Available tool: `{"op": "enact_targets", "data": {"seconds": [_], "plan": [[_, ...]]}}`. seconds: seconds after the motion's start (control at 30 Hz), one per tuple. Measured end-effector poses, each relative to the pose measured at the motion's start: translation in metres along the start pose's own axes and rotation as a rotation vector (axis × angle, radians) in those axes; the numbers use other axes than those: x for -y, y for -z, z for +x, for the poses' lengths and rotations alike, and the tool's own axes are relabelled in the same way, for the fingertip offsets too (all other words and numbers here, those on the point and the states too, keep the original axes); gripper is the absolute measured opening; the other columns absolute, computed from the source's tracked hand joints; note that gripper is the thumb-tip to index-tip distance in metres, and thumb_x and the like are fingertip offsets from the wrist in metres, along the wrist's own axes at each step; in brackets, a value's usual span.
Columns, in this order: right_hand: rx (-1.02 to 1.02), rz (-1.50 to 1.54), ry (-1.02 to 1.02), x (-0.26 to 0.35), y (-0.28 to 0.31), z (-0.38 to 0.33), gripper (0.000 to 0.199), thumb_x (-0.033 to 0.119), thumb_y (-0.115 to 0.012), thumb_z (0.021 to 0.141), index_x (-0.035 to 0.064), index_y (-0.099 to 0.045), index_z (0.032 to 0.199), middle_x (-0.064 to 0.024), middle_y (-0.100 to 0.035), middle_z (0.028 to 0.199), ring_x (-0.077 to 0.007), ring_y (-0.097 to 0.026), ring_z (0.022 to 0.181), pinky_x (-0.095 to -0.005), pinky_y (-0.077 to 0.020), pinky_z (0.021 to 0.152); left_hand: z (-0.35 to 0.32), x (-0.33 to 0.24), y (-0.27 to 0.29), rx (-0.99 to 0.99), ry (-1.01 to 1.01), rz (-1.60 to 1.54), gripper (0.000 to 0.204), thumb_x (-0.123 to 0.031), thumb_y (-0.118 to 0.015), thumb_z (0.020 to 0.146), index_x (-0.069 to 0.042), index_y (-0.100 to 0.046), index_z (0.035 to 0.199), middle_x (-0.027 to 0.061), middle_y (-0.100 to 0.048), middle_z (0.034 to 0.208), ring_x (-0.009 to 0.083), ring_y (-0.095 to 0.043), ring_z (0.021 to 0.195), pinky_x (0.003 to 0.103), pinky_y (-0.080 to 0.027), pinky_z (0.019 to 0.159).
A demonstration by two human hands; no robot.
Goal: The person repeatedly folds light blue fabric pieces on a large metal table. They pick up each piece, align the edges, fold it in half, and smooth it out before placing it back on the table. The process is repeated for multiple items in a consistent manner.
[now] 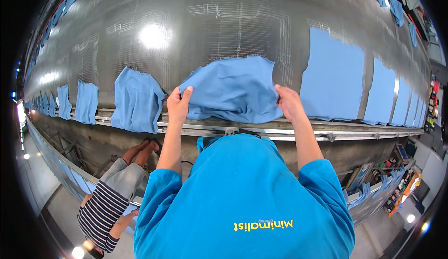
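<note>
A light blue cut fabric piece (pixel 229 89) lies rumpled on the long grey table (pixel 186 35) in front of me, its near part drooping at the table's metal edge. My left hand (pixel 178 106) is closed on its left side, thumb on top. At the opposite side, my right hand (pixel 289 103) pinches the fabric's edge; its fingertips are partly hidden. Folds and a bulge run across the cloth between both hands. To the left is another wrinkled blue piece (pixel 135 99) hanging slightly over the edge. A flatter blue piece (pixel 332 75) lies to my right.
More blue pieces (pixel 380 91) line the near edge on both sides. A metal rail (pixel 312 131) runs along that edge. Behind me at left, a person in a striped shirt (pixel 103 216) stands at another table. Shelving with assorted items (pixel 401 191) is at lower right.
</note>
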State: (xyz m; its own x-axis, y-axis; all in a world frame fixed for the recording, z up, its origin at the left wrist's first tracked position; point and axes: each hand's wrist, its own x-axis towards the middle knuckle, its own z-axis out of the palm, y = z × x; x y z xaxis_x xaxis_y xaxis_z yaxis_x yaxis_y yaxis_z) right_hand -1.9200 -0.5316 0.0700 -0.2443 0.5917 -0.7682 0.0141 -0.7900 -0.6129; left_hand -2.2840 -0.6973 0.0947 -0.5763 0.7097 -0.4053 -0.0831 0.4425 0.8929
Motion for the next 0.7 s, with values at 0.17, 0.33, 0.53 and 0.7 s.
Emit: {"op": "enact_targets", "data": {"seconds": [0.17,0.33,0.53,0.7], "plan": [[0.096,0.11,0.01,-0.001,-0.002,-0.04,0.015,0.023,-0.074,0.1,0.0087,-0.072,0.103,0.0045,-0.066,0.089,-0.0065,-0.055,0.079,-0.0278,-0.0421,0.072,-0.011,-0.009,0.02,0.02,-0.047,-0.09,0.024,-0.026,-0.072,0.103,-0.004,-0.068,0.094,-0.0092,-0.054,0.08,0.0001,-0.042,0.072,0.02,-0.033,0.061],[0.009,0.156,0.165,0.035,0.004,-0.058,0.013,0.018,-0.076,0.099,0.0082,-0.068,0.104,0.0032,-0.066,0.093,-0.0075,-0.058,0.084,-0.0268,-0.0467,0.076,-0.011,-0.055,0.022,-0.003,-0.008,-0.366,0.017,-0.017,-0.065,0.107,-0.001,-0.068,0.106,-0.0042,-0.067,0.091,0.0013,-0.055,0.079,0.02,-0.045,0.073],[-0.034,0.128,0.326,0.059,-0.008,-0.017,0.015,0.016,-0.073,0.101,0.0053,-0.066,0.108,0.0029,-0.064,0.093,-0.0059,-0.058,0.087,-0.0245,-0.0482,0.074,0.049,-0.078,0.014,-0.002,-0.057,-0.307,0.019,-0.019,-0.066,0.106,-0.001,-0.068,0.103,-0.003,-0.066,0.091,0.0018,-0.054,0.08,0.02,-0.044,0.072],[-0.124,0.144,0.447,0.104,-0.033,0.017,0.016,0.014,-0.072,0.102,0.0029,-0.065,0.112,0.0014,-0.064,0.098,-0.0059,-0.058,0.089,-0.0237,-0.0493,0.079,0.111,-0.105,-0.005,0.008,-0.074,-0.31,0.021,-0.021,-0.067,0.105,0.0,-0.07,0.105,-0.0033,-0.065,0.09,0.0028,-0.053,0.078,0.021,-0.044,0.07]]}}
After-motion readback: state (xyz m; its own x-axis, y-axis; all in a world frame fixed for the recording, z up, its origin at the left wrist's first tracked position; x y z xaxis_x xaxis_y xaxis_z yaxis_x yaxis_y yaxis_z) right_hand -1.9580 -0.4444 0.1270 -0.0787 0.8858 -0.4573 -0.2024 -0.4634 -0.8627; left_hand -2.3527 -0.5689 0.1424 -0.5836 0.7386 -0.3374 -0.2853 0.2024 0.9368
